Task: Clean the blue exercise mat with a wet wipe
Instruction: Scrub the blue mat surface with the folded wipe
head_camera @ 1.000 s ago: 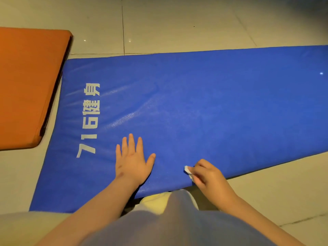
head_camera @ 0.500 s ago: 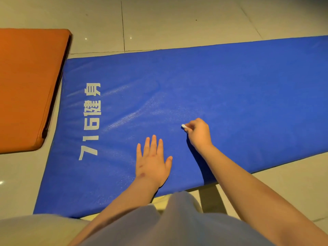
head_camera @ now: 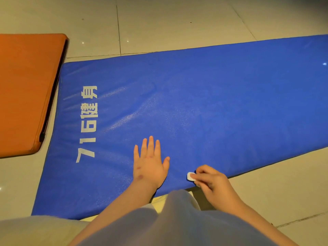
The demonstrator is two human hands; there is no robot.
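The blue exercise mat [head_camera: 204,103] lies flat on the tiled floor, with white print near its left end. My left hand [head_camera: 150,162] rests flat on the mat near its front edge, fingers straight and spread. Just to its right, my right hand [head_camera: 211,180] pinches a small folded white wet wipe [head_camera: 190,176] against the mat at the front edge. Most of the wipe is hidden under my fingers.
An orange mat [head_camera: 26,89] lies on the floor to the left, close to the blue mat's short end. Pale floor tiles [head_camera: 177,20] surround both mats. My knees in light clothing [head_camera: 168,224] fill the bottom of the view.
My right hand has pulled the wipe back from the middle of the mat to its front edge. My left hand stays flat on the mat.
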